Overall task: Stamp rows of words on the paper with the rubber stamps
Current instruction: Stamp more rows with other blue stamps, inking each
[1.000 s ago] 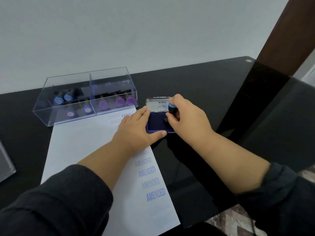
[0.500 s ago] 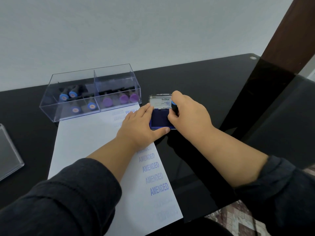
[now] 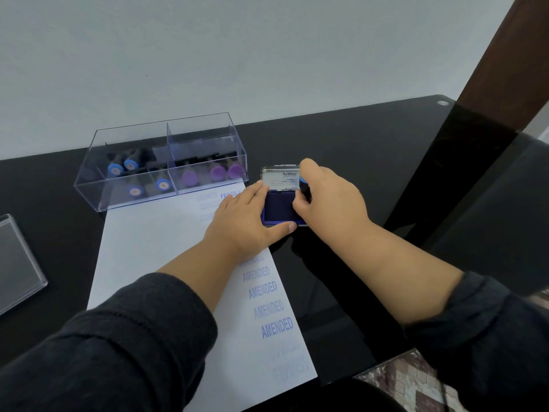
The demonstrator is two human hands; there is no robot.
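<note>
Now stamp point(image 3: 304, 188) between right fingers point(image 3: 298, 205)

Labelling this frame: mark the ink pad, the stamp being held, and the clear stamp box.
ink pad point(image 3: 277, 210), head view, dark blue inking surface.
stamp point(image 3: 303, 180), head view, blue cap showing above the fingers.
clear stamp box point(image 3: 133, 200), head view, front wall.

Black glossy table point(image 3: 356, 138), clear plastic lid point(image 3: 17, 263) at left edge, patterned floor point(image 3: 416, 379) lower right

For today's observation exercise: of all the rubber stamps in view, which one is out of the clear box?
The blue-capped stamp gripped by the right hand on the ink pad. All the others lie inside the clear box.
</note>
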